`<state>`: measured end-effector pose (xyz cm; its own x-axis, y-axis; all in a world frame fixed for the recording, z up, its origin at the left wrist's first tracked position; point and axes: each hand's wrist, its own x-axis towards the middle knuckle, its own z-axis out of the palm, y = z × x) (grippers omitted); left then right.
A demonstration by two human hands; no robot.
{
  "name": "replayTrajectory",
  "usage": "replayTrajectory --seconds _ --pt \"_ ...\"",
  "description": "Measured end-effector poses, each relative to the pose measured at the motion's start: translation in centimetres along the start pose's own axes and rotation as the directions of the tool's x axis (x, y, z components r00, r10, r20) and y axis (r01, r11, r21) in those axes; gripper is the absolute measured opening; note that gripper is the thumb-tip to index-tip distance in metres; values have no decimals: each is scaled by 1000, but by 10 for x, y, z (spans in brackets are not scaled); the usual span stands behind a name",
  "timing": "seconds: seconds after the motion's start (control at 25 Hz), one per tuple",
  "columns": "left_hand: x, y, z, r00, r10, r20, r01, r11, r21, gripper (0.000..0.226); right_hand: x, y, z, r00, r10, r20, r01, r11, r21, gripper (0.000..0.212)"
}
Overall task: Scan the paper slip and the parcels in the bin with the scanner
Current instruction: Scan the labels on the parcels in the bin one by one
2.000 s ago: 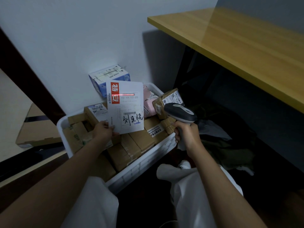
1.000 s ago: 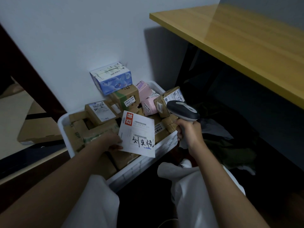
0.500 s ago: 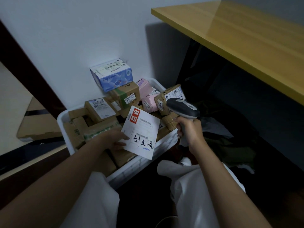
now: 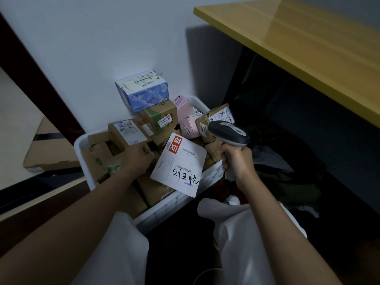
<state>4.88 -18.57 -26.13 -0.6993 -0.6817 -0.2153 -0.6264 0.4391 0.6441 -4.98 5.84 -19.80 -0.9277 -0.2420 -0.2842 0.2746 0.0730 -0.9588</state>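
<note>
A white bin [image 4: 82,140] against the wall is heaped with parcels: brown cartons, pink boxes [image 4: 188,125] and a blue-and-white box [image 4: 144,91] on top. The white paper slip [image 4: 181,163], with a red mark, barcodes and handwriting, lies face up on the parcels and over the bin's front rim. My left hand [image 4: 137,159] is just left of the slip, fingers bent against a brown parcel with a white label [image 4: 127,131], holding nothing. My right hand [image 4: 236,159] grips the grey scanner [image 4: 228,131], which points left over the bin's right end.
A yellow tabletop [image 4: 298,44] overhangs at the upper right, with dark space and crumpled cloth [image 4: 287,182] beneath it. A flat cardboard box [image 4: 49,149] lies on the floor to the left. My white-clad knees sit close against the bin's front.
My left hand lowered the slip from in front of the scanner onto the parcels, let it go and moved left to the labelled brown parcel. The scanner's red line is gone.
</note>
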Motion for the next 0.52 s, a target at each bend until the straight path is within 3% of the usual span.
replayTrajectory --seconds 0.04,0.08,0.16,0.24,0.44,0.52 --pt "2 -4 -5 995 70 -71 -65 995 74 18 0 0 0 1000 -2 0 2 1000 -10 30" --pt "8 -12 -8 987 124 -103 -106 980 166 37 0 1 0 1000 0 -1 0 1000 -18 30" --pt "20 -29 -12 988 152 -19 -133 909 394 85 0 1 0 1000 10 -3 -10 1000 -16 31" --pt "26 -47 -17 988 114 101 -150 853 499 112 0 0 0 1000 16 -6 -16 1000 5 32" --pt "37 -81 -39 957 -116 265 -35 861 507 131 0 2 0 1000 18 -16 -18 1000 -9 30" --pt "36 -86 -43 946 -144 290 -35 845 533 122 1 1 0 1000 22 -12 -23 1000 -6 28"
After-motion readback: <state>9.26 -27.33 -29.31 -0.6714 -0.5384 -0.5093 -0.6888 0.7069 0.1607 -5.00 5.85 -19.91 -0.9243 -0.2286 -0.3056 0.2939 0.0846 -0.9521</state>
